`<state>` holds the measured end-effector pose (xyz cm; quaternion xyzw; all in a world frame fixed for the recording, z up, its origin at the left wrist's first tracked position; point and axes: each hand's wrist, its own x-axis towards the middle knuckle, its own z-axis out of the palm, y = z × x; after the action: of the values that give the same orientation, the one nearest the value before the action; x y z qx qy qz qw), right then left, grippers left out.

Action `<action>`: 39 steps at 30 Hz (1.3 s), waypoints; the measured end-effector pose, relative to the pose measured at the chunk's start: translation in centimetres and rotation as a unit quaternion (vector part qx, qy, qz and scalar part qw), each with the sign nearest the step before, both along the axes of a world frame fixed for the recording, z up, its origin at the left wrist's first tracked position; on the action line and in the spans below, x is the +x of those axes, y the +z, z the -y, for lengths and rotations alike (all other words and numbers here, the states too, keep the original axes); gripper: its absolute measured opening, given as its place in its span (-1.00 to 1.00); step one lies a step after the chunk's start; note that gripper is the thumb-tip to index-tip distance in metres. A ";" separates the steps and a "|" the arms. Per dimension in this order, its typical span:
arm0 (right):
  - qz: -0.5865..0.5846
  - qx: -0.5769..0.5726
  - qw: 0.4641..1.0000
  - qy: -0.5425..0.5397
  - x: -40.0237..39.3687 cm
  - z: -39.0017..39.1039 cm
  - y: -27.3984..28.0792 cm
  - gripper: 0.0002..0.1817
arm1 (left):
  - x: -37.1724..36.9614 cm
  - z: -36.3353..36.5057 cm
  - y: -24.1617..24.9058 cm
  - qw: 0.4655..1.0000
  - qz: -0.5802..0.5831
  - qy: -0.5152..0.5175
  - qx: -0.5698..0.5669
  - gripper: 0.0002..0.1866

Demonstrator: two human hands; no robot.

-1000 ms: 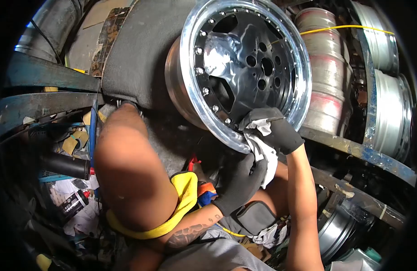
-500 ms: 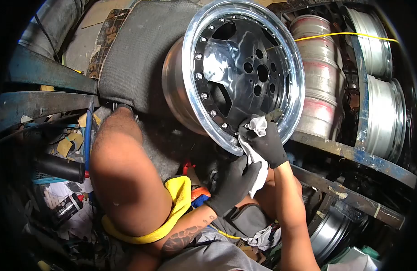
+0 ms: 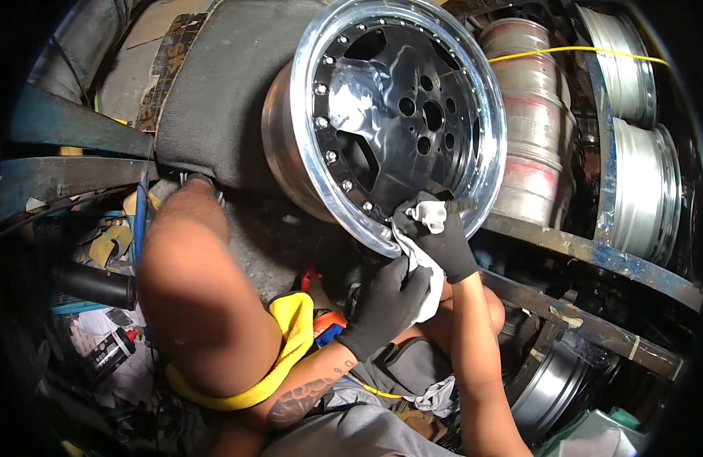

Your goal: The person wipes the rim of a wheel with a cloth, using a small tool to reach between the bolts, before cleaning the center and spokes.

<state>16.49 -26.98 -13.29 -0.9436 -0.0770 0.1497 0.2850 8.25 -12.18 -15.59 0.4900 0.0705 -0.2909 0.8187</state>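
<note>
A wheel with a black face (image 3: 367,107) and a polished silver lip stands tilted in front of me, small bolts round its edge. My right hand (image 3: 444,242), in a black glove, is at the lower part of the face, its fingers closed on a white cloth (image 3: 430,293) bunched near the fingertips. My left hand (image 3: 386,301), also gloved in black, is just below the lip, with its fingers closed on the hanging part of the same cloth. Some fingertips are hidden by the cloth.
A grey padded surface (image 3: 222,84) lies behind the wheel. Several other rims (image 3: 642,190) sit in a metal rack (image 3: 565,242) at the right. A yellow cable (image 3: 580,49) crosses above. A yellow cloth (image 3: 294,335) lies by my bent leg; a black bottle (image 3: 111,352) is at the left.
The wheel and surroundings have shifted slightly left and up in view. Both hands still hold the cloth; its bunched end is turned differently at my right fingertips.
</note>
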 end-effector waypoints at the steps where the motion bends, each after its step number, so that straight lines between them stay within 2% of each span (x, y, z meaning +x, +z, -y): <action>1: -0.062 0.036 0.995 -0.065 0.1 0.0 0.6 -0.87 | 0.0 -0.1 0.2 1.000 -0.006 0.000 -0.021 -0.71; 3: -0.144 0.083 0.972 -0.164 0.3 0.0 1.1 -0.85 | 0.3 -0.5 0.4 1.000 -0.001 -0.011 -0.026 -0.72; 6: -0.188 0.175 0.942 -0.214 -0.5 0.1 1.8 -0.82 | 0.5 -1.0 0.3 1.000 0.016 -0.024 -0.001 -0.73; 7: -0.144 0.115 0.970 -0.156 -0.5 0.2 1.8 -0.80 | 0.5 -1.0 0.2 1.000 0.015 -0.016 -0.007 -0.73; 11: -0.114 0.091 0.979 -0.145 -0.5 -0.3 1.1 -0.74 | 0.4 -0.6 -0.2 0.999 0.033 0.019 0.004 -0.74; 14: -0.078 0.108 0.987 -0.089 -0.5 -0.4 1.2 -0.72 | 0.4 -0.8 -0.3 1.000 0.022 0.005 0.009 -0.74; 17: -0.125 0.159 0.970 -0.135 -0.5 0.0 0.4 -0.73 | 0.5 -0.7 -0.2 1.000 0.007 0.021 -0.012 -0.74; 20: -0.058 0.052 0.985 -0.152 -1.2 0.2 -0.6 -0.81 | 0.4 -0.6 -0.3 0.999 0.001 0.038 -0.017 -0.73; 23: -0.019 0.068 0.990 -0.121 -0.6 -1.8 0.3 -0.88 | 0.4 -0.9 0.1 0.999 -0.014 0.050 -0.002 -0.73; 26: -0.010 0.069 0.997 -0.037 0.1 -2.0 0.8 -0.93 | 0.3 -1.0 0.0 0.998 -0.038 0.043 -0.017 -0.72; 29: -0.070 0.115 0.990 -0.039 0.4 -1.9 1.3 -0.88 | 0.6 -1.3 0.5 0.998 -0.044 0.033 -0.016 -0.72; 33: -0.035 0.078 0.996 0.020 0.5 -1.5 0.8 -0.85 | 0.4 -1.1 0.6 0.998 -0.036 0.052 -0.023 -0.72; 36: -0.051 0.060 0.997 0.015 0.5 -1.9 1.6 -0.86 | -0.3 -0.6 -0.2 0.999 -0.002 0.052 0.013 -0.72; 37: -0.083 0.009 0.996 0.023 0.8 -1.9 2.2 -0.85 | -0.3 -0.6 -0.2 0.999 -0.011 0.039 0.011 -0.72; 39: -0.011 0.010 0.999 0.035 0.3 -1.2 1.3 -0.84 | 0.0 -0.8 -0.1 1.000 -0.013 0.026 0.009 -0.72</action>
<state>16.78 -25.80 -11.95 -0.9356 -0.1080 0.1693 0.2903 8.21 -11.43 -15.69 0.4920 0.0963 -0.2747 0.8205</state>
